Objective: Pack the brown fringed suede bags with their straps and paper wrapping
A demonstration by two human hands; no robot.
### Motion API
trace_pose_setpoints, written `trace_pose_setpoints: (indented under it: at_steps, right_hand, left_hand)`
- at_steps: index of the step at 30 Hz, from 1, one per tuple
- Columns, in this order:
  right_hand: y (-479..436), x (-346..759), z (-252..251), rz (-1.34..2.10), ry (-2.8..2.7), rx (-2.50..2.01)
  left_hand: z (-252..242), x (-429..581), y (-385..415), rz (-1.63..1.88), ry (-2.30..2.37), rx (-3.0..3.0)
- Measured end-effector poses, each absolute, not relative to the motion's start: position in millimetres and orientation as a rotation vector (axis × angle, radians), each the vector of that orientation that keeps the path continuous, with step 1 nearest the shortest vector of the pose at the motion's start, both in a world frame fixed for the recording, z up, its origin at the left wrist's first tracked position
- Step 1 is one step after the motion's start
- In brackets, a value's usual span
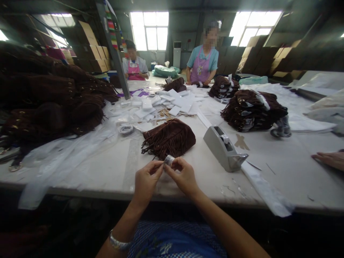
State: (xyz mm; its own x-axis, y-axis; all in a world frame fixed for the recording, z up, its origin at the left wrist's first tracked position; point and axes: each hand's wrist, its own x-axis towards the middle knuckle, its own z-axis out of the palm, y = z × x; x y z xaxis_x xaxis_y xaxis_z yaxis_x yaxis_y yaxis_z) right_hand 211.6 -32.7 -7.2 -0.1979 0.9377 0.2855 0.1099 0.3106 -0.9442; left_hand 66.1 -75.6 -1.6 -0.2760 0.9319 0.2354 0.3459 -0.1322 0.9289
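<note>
Close to the table's front edge, my left hand and my right hand meet, both with fingers pinched. Between them is a small shiny piece wrapped in clear plastic; its contents are too small to make out. Just beyond the fingertips lies a dark brown fringed bag, its fringe toward my hands. To the right of the bag stands a grey tape dispenser. A roll of clear plastic rests left of the bag.
Brown bags are heaped at left, with clear plastic sheeting below. White packets cover the table's middle. A stacked bundle of fringed bags sits at right. Another person's hand rests at the right edge; two people work across the table.
</note>
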Motion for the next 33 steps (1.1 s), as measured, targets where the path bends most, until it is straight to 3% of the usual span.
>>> trace_pose_setpoints:
  at_steps: [11, 27, 33]
  right_hand:
    - [-42.0, 199.0, -11.9, 0.951, -1.479, -0.997]
    - [-36.9, 198.4, -9.7, 1.232, -1.251, -1.022]
    - [-37.0, 203.3, -8.0, 1.172, -1.346, -1.027]
  left_hand:
    - [-7.0, 70.4, -73.4, 1.463, 2.020, 1.748]
    - [-17.3, 87.3, -82.3, 1.435, 1.914, 2.011]
    - [-20.7, 97.9, -83.6, 1.401, 1.942, 1.997]
